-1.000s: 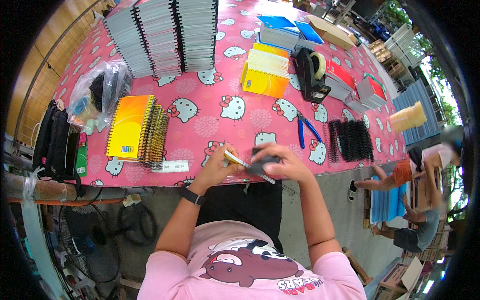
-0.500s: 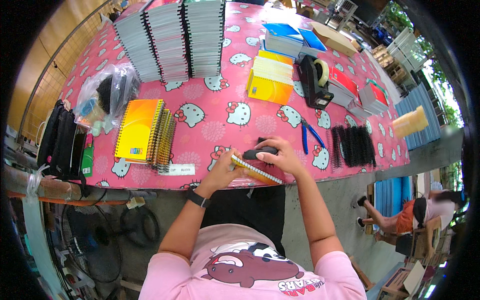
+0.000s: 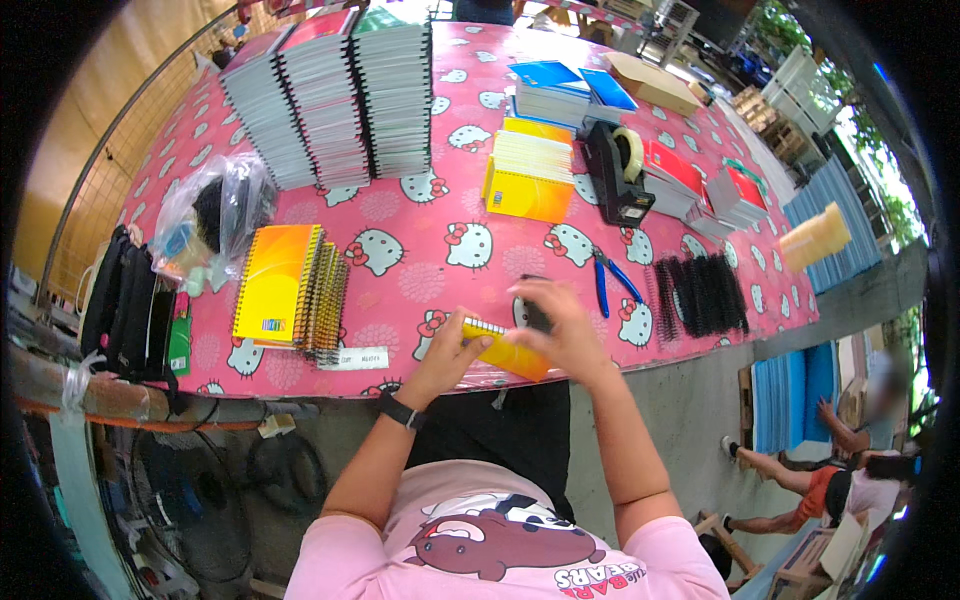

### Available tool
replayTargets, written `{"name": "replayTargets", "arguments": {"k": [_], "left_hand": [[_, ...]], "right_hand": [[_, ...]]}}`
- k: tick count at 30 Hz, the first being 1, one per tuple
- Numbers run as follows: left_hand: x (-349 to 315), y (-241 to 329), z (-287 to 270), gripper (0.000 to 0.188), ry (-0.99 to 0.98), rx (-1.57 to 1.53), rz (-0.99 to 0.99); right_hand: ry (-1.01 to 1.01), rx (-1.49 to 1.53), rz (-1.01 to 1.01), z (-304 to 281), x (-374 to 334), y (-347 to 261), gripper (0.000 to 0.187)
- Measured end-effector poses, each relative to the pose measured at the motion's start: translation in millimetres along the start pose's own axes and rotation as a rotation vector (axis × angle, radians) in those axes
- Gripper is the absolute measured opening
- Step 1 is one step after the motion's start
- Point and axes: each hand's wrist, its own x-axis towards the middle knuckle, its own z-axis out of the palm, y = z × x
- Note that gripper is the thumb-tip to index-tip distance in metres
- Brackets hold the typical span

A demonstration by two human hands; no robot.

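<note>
My left hand (image 3: 450,355) is closed on the left end of a small yellow-orange notebook (image 3: 515,360), thumb on the cover. A row of white-edged holes or teeth runs along its upper edge. My right hand (image 3: 565,335) arches over the notebook's right part, its fingers smeared by motion. A dark object (image 3: 537,316) shows between its thumb and fingers; I cannot make out its kind, or whether it is gripped. Blue-handled pliers (image 3: 602,285) lie just beyond that hand. Black spiral binding coils (image 3: 700,295) lie to the right.
Coil-bound yellow notebooks (image 3: 275,285) stack at left, beside a plastic bag (image 3: 215,215). Tall bound stacks (image 3: 392,105) rise behind. Yellow notebooks (image 3: 530,190), a tape dispenser (image 3: 615,180) and red booklets (image 3: 672,172) stand far right. People sit beyond the table at lower right.
My right hand has shifted slightly right and loosened from around the dark object. The notebook has tilted so more of its cover shows. The whole view has dipped a little.
</note>
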Motion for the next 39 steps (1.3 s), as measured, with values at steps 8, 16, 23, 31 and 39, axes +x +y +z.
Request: {"name": "replayTargets", "arguments": {"k": [8, 16, 23, 31, 39], "left_hand": [[2.7, 37.3, 9.9, 0.019, 0.146, -0.199, 0.063], [4.1, 56.0, 7.2, 0.019, 0.164, -0.113, 0.117], [-1.4, 59.7, 9.6, 0.018, 0.124, -0.050, 0.142], [-8.7, 66.2, 3.1, 0.013, 0.010, -0.046, 0.088], [-19.7, 84.2, -23.7, 0.018, 0.155, 0.064, 0.079]], "right_hand": [[-0.006, 0.072, -0.053, -3.0, -12.5, -18.2, 0.028], [0.106, 0.207, -0.050, -5.8, -14.0, -36.6, 0.025], [0.076, 0.184, -0.062, -5.7, -16.4, -40.3, 0.022], [-0.058, 0.152, -0.090, -15.5, -16.0, -42.6, 0.020], [0.098, 0.055, -0.139, -10.3, -12.6, -56.0, 0.035]]}}
